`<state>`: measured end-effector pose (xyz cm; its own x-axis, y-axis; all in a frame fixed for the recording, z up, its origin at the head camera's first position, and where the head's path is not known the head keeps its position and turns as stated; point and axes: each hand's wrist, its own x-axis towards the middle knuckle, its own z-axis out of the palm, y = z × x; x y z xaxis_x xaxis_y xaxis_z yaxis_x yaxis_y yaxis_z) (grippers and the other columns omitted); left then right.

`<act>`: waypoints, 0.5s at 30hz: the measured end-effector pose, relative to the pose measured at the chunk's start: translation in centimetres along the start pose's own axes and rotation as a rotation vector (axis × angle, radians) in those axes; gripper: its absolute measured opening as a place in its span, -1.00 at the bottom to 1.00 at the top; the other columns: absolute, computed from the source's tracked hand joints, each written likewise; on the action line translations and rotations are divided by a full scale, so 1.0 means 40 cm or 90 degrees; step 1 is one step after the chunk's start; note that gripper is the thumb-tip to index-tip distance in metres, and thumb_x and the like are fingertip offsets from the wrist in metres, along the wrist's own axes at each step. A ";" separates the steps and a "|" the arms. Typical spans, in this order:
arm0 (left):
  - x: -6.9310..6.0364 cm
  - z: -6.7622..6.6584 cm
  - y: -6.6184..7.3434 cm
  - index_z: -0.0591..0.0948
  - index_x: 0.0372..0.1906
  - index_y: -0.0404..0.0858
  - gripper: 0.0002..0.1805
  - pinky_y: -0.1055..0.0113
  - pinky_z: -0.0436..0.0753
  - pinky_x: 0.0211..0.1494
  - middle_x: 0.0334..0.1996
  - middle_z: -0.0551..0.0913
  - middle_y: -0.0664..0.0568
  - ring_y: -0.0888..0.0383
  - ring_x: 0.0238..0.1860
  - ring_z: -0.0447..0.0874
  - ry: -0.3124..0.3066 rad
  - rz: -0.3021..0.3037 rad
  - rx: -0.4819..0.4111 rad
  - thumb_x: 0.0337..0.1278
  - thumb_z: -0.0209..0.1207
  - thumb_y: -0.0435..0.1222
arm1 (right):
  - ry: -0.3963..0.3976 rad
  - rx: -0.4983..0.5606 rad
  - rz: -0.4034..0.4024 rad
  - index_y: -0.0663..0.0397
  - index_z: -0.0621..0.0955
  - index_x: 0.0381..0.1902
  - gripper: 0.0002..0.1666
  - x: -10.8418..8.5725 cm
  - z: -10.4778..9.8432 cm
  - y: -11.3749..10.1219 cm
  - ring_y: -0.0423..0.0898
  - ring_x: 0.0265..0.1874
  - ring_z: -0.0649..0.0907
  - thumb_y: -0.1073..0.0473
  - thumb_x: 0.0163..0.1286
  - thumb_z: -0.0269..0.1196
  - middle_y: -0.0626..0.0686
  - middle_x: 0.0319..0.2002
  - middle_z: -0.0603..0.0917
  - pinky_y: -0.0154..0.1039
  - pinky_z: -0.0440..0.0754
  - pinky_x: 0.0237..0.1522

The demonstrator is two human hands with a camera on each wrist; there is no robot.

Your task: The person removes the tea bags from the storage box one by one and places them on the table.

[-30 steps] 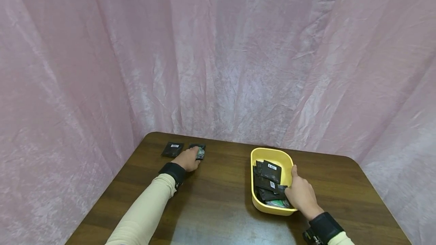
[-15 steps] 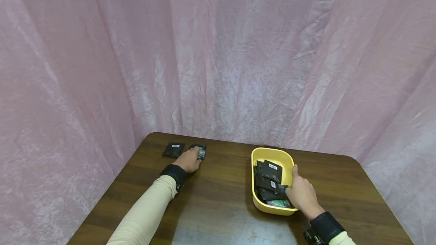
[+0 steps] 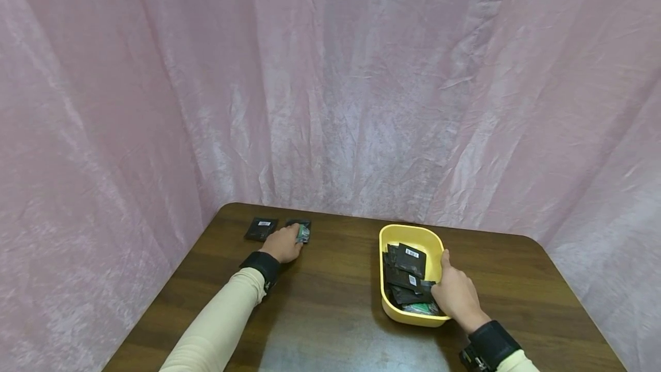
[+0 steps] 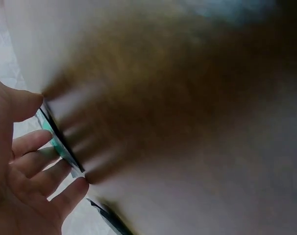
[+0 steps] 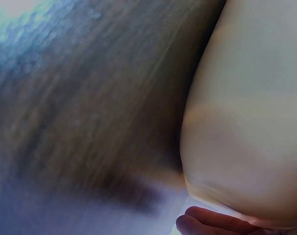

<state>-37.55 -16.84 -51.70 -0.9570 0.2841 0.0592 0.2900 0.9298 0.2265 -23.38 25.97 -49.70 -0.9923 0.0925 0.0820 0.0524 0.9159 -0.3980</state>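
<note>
"Black film with a green patch on it: has that packet [image 3: 304,233] at the left hand [image 3: 282,244] moved?"

"Not noticeably. Over the last second it has stayed near the far edge of the desk [image 3: 335,286], just beside a second black packet [image 3: 261,228], and the hand has stayed with it."

"How do the fingers lie?"

"Fairly straight and spread in the left wrist view, thumb by one corner, touching the packet rather than curled round it."

"And the right hand [image 3: 458,294]?"

"It grips the side of the yellow tub [image 3: 426,237], thumb over the rim. The tub hasn't shifted either, nor the pile of packets [image 3: 405,280] inside."

"Meaning what?"

"A brief hold in the work, I'd judge. The left hand's packet is well apart from the tub, and I can't tell whether it is being placed or taken up."
</note>
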 end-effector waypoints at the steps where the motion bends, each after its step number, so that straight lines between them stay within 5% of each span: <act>1: 0.002 0.001 -0.001 0.50 0.39 -0.33 -0.45 -0.08 0.77 0.13 0.13 0.76 -0.23 -0.18 0.09 0.81 0.003 0.001 0.003 0.48 0.28 -0.16 | 0.000 0.000 0.001 0.52 0.04 0.65 0.13 0.000 -0.001 -0.001 0.13 -0.41 0.70 0.34 0.16 0.23 0.51 -0.05 0.76 0.09 0.61 -0.37; 4: 0.006 0.000 -0.004 0.55 0.32 -0.32 -0.51 -0.08 0.78 0.07 0.06 0.79 -0.21 -0.17 0.01 0.83 0.014 0.007 -0.003 0.45 0.31 -0.17 | -0.001 0.000 0.003 0.52 0.04 0.65 0.12 0.001 -0.002 -0.002 0.13 -0.40 0.70 0.34 0.17 0.23 0.51 -0.05 0.76 0.09 0.62 -0.36; 9: 0.012 0.005 0.000 0.69 0.14 -0.27 -0.67 -0.16 0.66 0.31 0.33 0.69 -0.27 -0.23 0.26 0.75 0.083 0.041 -0.004 0.42 0.32 -0.20 | 0.001 -0.001 0.003 0.52 0.05 0.64 0.12 -0.004 0.001 -0.002 0.11 -0.42 0.69 0.34 0.17 0.24 0.48 -0.09 0.77 0.09 0.61 -0.36; 15: 0.009 0.007 0.081 0.71 -0.19 -0.13 -0.93 -0.21 0.60 0.32 0.29 0.73 -0.21 -0.18 0.31 0.72 0.183 0.139 0.001 0.43 0.30 -0.22 | -0.001 0.006 0.012 0.51 0.04 0.65 0.11 -0.009 0.002 -0.002 0.08 -0.44 0.66 0.33 0.20 0.24 0.46 -0.09 0.77 0.05 0.60 -0.35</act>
<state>-36.95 -13.66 -51.20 -0.8359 0.3988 0.3771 0.4875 0.8552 0.1762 -23.04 25.83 -49.77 -0.9914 0.1093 0.0721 0.0708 0.9104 -0.4077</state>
